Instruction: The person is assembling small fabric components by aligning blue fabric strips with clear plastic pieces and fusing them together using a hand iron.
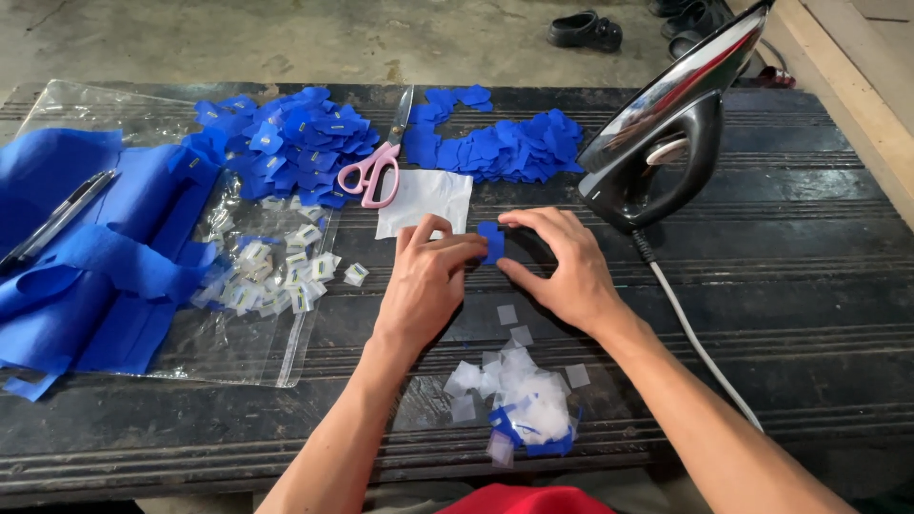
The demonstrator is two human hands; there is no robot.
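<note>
Pinching a small blue fabric piece between them, the left hand and right hand meet at the middle of the dark ridged table, fingertips closed on the piece just below the white sheet; the step looks like aligning or pressing it flat, and the next move seems to call for a steady, light grip. The iron stands close on the right with its cord trailing to the near edge; pink scissors lie behind; white scraps sit nearer the body; open room lies far right.
</note>
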